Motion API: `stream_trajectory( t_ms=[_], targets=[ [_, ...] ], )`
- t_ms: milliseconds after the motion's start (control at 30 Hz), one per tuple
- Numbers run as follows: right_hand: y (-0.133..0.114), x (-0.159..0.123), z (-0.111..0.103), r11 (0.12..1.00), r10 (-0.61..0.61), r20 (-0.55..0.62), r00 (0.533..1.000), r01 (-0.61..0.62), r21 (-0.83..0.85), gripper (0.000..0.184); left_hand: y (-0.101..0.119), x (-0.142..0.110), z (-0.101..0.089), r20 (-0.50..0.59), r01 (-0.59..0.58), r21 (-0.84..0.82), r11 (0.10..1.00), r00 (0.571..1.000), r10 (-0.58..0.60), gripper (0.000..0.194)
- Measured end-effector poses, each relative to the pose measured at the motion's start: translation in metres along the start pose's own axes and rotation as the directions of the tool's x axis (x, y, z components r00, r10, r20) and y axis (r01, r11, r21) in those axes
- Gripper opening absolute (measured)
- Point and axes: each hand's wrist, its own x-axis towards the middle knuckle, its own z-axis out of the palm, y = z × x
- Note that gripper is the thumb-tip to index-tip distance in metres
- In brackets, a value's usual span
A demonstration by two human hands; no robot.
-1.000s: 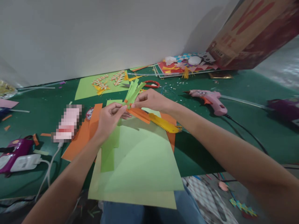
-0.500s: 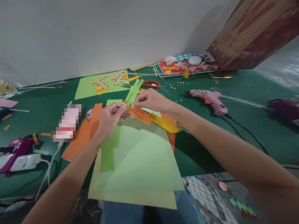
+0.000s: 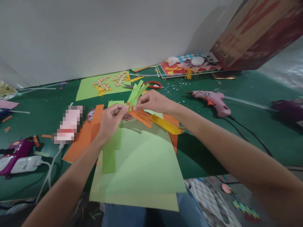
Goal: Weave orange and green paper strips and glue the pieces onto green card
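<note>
Between my two hands is a small weave of green and orange paper strips (image 3: 136,94), its green ends fanning up and away, its orange ends fanning toward the lower right. My left hand (image 3: 113,117) pinches the woven corner from the left between thumb and fingers. From the right, the fingertips of my right hand (image 3: 151,101) close on the same weave where the strips cross. Below lie pale green paper sheets (image 3: 144,157), with darker green strips on their left. A yellow box cutter (image 3: 167,125) rests on the paper just under my right hand.
Red-handled scissors (image 3: 155,84) lie behind the weave. A pink glue gun (image 3: 214,101) with its cord is at the right. Orange paper (image 3: 81,138), a blurred-out pink phone (image 3: 68,124) and a purple power strip (image 3: 20,153) are at the left. A cardboard box (image 3: 248,37) stands back right.
Both hands stay in nearly the same place. The loose green and orange strip ends have shifted, bunching closer together and then spreading apart again.
</note>
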Motion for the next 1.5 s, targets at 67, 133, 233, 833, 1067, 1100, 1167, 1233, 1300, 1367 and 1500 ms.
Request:
stream_trajectory(
  t_ms=[67, 133, 233, 833, 1067, 1100, 1167, 1233, 1300, 1367, 1500],
  targets=[
    [0.0002, -0.0003, -0.0001, 1.000, 0.002, 0.005, 1.000, -0.002, 0.002, 0.037, -0.0001, -0.0001, 0.0002, 0.001, -0.006, 0.002, 1.000, 1.000, 0.006, 0.026],
    [0.0007, -0.0005, -0.0003, 1.000, -0.001, 0.003, 1.000, 0.001, -0.001, 0.036, 0.0001, -0.0003, 0.0005, 0.001, -0.013, 0.003, 1.000, 1.000, 0.013, 0.024],
    [0.0012, -0.0007, -0.0004, 1.000, 0.000, -0.005, 1.000, 0.000, -0.017, 0.035, 0.0006, -0.0010, 0.0011, -0.004, -0.016, -0.002, 1.000, 1.000, 0.016, 0.023],
    [0.0031, -0.0028, 0.0035, 1.000, 0.001, 0.090, 0.996, 0.000, -0.018, 0.038, -0.0017, -0.0017, -0.0005, -0.017, -0.042, 0.066, 0.997, 0.999, 0.043, 0.023],
    [0.0010, -0.0042, 0.0071, 0.999, -0.007, 0.090, 0.996, 0.011, -0.050, 0.047, -0.0012, -0.0030, -0.0004, -0.052, -0.073, 0.085, 0.994, 0.996, 0.077, 0.024],
    [0.0009, -0.0043, 0.0070, 0.998, -0.009, 0.087, 0.996, 0.014, -0.055, 0.047, -0.0016, -0.0029, -0.0005, -0.052, -0.069, 0.084, 0.994, 0.996, 0.073, 0.025],
    [0.0007, -0.0042, 0.0064, 0.997, -0.021, 0.078, 0.997, 0.026, -0.067, 0.046, -0.0025, -0.0024, -0.0007, -0.055, -0.054, 0.072, 0.996, 0.997, 0.058, 0.029],
    [0.0005, -0.0037, 0.0057, 0.995, -0.046, 0.059, 0.997, 0.051, -0.084, 0.046, -0.0033, -0.0011, -0.0006, -0.066, -0.031, 0.048, 0.998, 0.997, 0.035, 0.035],
    [0.0009, -0.0026, 0.0057, 0.988, -0.075, 0.021, 0.997, 0.077, -0.137, 0.046, -0.0034, 0.0007, -0.0005, -0.080, 0.013, 0.013, 1.000, 0.997, -0.012, 0.043],
    [0.0022, -0.0013, 0.0068, 0.965, -0.125, -0.038, 0.991, 0.112, -0.238, 0.044, -0.0029, 0.0026, -0.0007, -0.068, 0.086, -0.024, 0.996, 0.994, -0.088, 0.051],
    [0.0065, 0.0001, 0.0095, 0.773, -0.377, -0.079, 0.923, 0.266, -0.576, 0.032, -0.0010, 0.0047, -0.0021, 0.026, 0.238, -0.089, 0.967, 0.971, -0.237, 0.063]
  ],
)
